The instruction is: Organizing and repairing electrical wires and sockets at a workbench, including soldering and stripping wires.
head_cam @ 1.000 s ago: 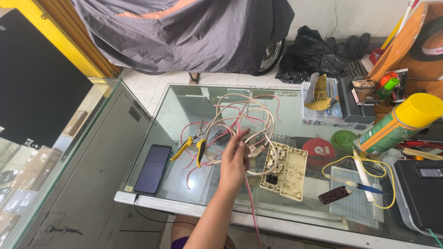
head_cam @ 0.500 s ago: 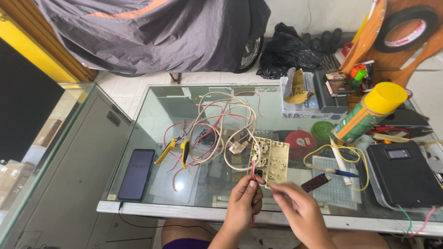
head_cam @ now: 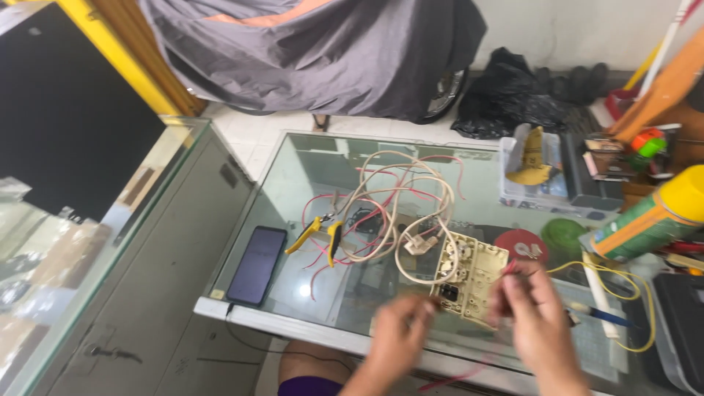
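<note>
Both hands are down at the near edge of the glass table [head_cam: 308, 176], working either side of a cream plastic switch board [head_cam: 469, 277]. The board lies flat on the glass, just in from that near edge, its moulded back turned up so the sockets and terminals can be got at. The left hand [head_cam: 396, 331] comes in low, fingers curled together and the tips pinching toward the board's near-left corner; motion blur hides exactly what it grips, though a thin red wire [head_cam: 458, 378] trails off below the table edge between the two hands. The right hand [head_cam: 534, 308] sits at the board's right side, fingers bunched loosely, tips touching or just beside the rim; whether it pinches anything I cannot tell.

From the board's far side a loose tangle of cream and red wires [head_cam: 396, 198] loops out toward the middle of the table, soft insulated strands coiling over one another. Yellow-handled pliers [head_cam: 317, 233] lie at the tangle's left, close at hand. Further left, near the table's left edge, a dark smartphone [head_cam: 257, 264] lies flat, screen up, kept apart from the wiring. On the right, a yellow-capped spray can [head_cam: 653, 216] lies on its side, a red tape roll [head_cam: 522, 246] and a green one [head_cam: 565, 235] sit flat beyond the board, and a yellow wire [head_cam: 623, 282] curls by the right edge.
</note>
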